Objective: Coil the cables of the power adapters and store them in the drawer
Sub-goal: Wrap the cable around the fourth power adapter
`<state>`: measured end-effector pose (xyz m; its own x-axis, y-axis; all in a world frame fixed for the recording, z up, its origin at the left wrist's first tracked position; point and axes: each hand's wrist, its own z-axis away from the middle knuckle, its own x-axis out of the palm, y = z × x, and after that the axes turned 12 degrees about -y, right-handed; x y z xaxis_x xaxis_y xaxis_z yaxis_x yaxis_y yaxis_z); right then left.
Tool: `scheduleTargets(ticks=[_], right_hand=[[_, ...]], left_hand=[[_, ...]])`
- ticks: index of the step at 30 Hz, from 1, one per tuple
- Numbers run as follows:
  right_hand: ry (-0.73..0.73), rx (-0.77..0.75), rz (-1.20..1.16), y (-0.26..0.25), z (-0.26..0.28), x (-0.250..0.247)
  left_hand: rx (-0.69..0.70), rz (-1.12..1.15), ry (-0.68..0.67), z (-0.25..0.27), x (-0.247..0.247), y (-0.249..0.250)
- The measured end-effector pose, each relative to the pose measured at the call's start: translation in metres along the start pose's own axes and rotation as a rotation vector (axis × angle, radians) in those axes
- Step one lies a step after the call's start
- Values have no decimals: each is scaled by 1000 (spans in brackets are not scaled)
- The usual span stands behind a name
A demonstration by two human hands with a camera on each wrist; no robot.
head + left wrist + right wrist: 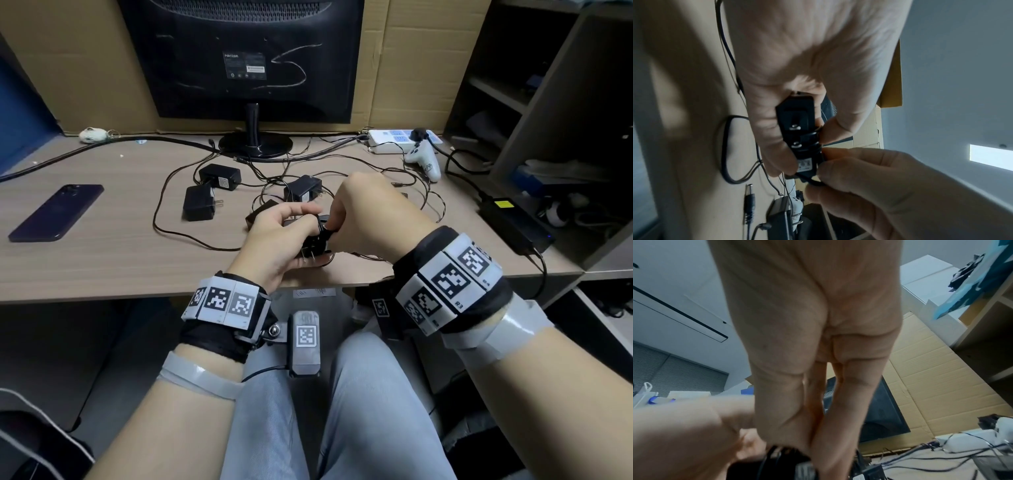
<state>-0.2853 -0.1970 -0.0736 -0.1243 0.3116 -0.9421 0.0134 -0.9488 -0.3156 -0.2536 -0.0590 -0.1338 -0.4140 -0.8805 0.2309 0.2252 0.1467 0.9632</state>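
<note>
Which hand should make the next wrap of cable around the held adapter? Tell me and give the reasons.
Right. The right hand already pinches the cable beside the adapter, so it can likely lead the next turn. The left hand grips the adapter body and is needed to steady it.

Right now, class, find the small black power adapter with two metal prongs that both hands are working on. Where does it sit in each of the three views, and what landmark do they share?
Head: small black power adapter at centre, gripped in the left hand.
Left wrist: centre, prongs facing the camera.
Right wrist: bottom edge, partly hidden, blurred.
Shared landmark: the black monitor, also and.
</note>
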Motion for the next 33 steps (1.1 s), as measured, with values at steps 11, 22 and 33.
scheduleTargets(ticks=[11, 22, 33], right_hand=[[-15, -128, -121, 24, -2, -4], [-7, -290, -347, 39, -5, 9], [34, -368, -221, 37, 2, -2]], left_hand=[[-14, 9, -150, 2, -11, -3], [-2, 12, -116, 0, -17, 0], [4, 16, -181, 3, -23, 3]])
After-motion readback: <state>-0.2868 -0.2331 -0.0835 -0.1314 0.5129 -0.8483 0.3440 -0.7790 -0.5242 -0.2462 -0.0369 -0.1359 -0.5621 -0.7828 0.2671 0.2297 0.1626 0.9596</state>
